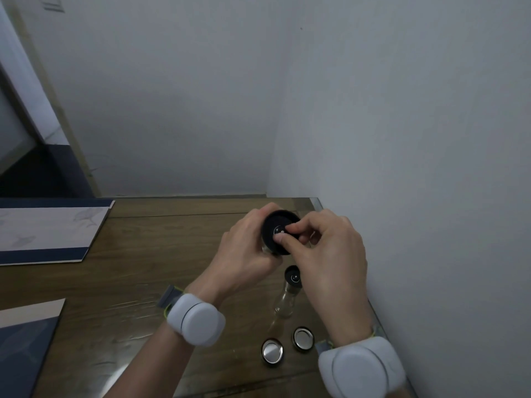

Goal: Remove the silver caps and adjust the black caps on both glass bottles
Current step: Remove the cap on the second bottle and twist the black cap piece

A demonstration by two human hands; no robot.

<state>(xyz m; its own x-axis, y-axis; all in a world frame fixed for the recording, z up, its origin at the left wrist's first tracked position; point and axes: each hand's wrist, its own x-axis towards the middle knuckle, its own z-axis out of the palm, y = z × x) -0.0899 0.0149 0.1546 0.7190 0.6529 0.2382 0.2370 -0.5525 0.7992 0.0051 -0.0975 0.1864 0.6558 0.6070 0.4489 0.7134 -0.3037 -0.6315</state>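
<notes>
Nearest me, toward the table's (120,282) right edge, I see 2 silver caps (272,351) lying side by side, apart from each other and open side up. Just beyond them the second glass bottle (285,304) stands on the wood with its black cap (293,276) on, partly behind my right wrist. Farther in, near the table's far right corner, my left hand (244,251) is wrapped around the raised bottle, whose glass is mostly hidden. My right hand (327,248) pinches at the centre of that bottle's wide black lid (277,225), thumb and fingertips closed on it. Grey bands sit on both wrists.
</notes>
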